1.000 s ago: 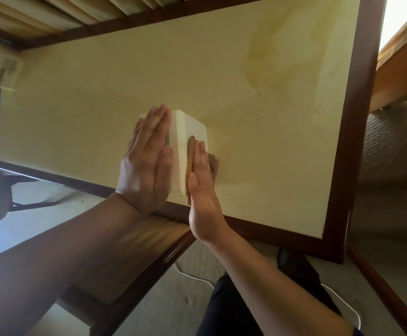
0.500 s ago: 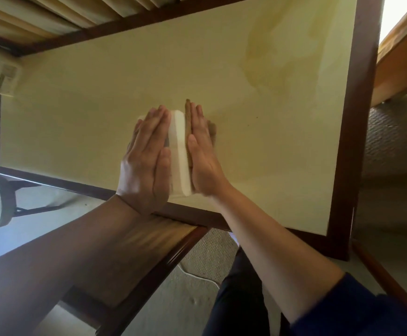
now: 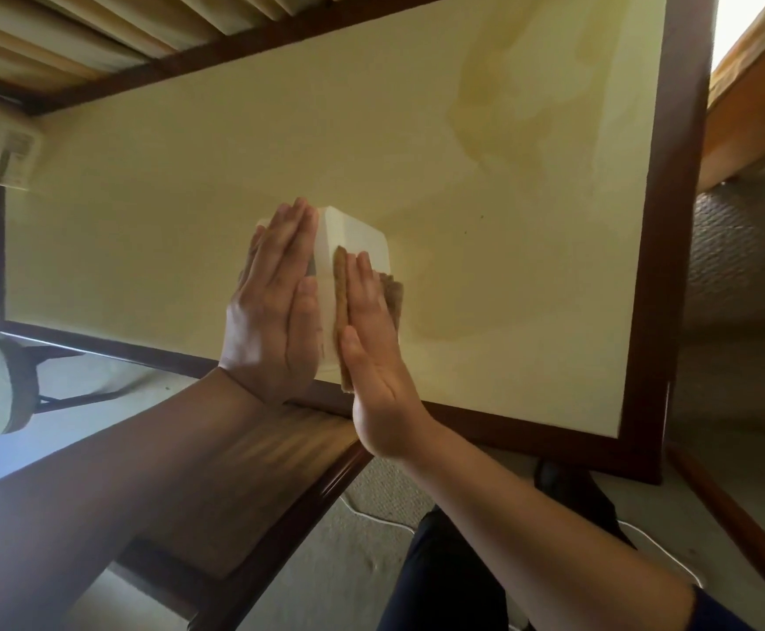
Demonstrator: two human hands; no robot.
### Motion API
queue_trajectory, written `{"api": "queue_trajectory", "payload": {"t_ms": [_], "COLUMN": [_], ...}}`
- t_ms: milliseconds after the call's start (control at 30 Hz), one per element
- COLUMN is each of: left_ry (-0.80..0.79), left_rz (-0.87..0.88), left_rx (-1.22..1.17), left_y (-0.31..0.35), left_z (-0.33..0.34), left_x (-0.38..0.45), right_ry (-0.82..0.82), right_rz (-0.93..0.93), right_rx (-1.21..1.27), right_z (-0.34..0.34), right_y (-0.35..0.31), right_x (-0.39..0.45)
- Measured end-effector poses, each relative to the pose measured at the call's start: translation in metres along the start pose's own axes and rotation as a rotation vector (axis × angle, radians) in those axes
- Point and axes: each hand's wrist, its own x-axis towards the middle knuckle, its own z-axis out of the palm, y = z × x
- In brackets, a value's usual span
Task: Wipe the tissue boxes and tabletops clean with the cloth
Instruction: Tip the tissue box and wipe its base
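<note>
Far over on the left a round stool stands on the pale floor, and above it a second white box sits at the table's left corner, cut off by the frame's edge. Next comes the wide cream tabletop inside its dark wooden frame. On it, near the front edge and roughly midway along, stands the white tissue box. The left hand lies flat against the box's left face, fingers straight and together, steadying it rather than gripping. Just to the right, the brown cloth is folded against the box's right face, with more of it bunched beyond the fingers. The right hand presses that cloth onto the box with straight fingers, palm flat, not curled round anything. Further right the tabletop carries a darker yellowish patch toward the far corner. Below the table's front edge a dark trouser leg shows over the carpet, and a blue sleeve edge appears on the right forearm at the bottom.
</note>
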Motion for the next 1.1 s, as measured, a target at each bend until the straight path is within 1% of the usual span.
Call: {"api": "queue_trajectory", "payload": {"t_ms": [167,333,433,533,633,733,833,933,1033,1100], "left_ry": [-0.006,-0.027,-0.034,-0.026,-0.015,-0.014,-0.006,0.001,0.01,0.003], "left_rz": [-0.002,-0.013,-0.019,-0.024,-0.014,0.008,0.014,-0.003,-0.014,-0.015], "left_rx": [-0.019,-0.013,-0.011,-0.018,-0.02,-0.022,-0.03,-0.093,-0.136,-0.143], "left_y": [-0.002,-0.001,-0.001,0.0,-0.001,-0.003,-0.003,-0.004,-0.006,-0.006], "left_z": [0.001,-0.002,-0.002,-0.001,-0.001,0.0,0.0,0.001,0.002,0.002], "left_x": [-0.001,0.0,0.0,-0.001,0.0,0.0,0.0,0.001,-0.001,0.0], "right_ry": [-0.002,0.014,0.042,0.036,0.03,0.038,0.052,0.063,0.059,0.056], "right_rz": [-0.061,-0.12,0.005,0.121,0.163,0.141,0.112,0.073,-0.015,-0.03], "right_rx": [-0.011,-0.084,-0.085,-0.05,-0.025,-0.029,0.003,-0.004,-0.023,-0.034], "right_z": [-0.004,-0.012,-0.018,-0.016,-0.009,-0.002,0.006,0.008,0.005,0.002], "right_y": [-0.003,0.007,0.026,0.035,0.031,0.02,0.005,-0.006,-0.005,-0.002], "right_x": [0.022,0.068,0.073,0.049,0.016,-0.011,-0.018,-0.008,0.01,0.027]}}
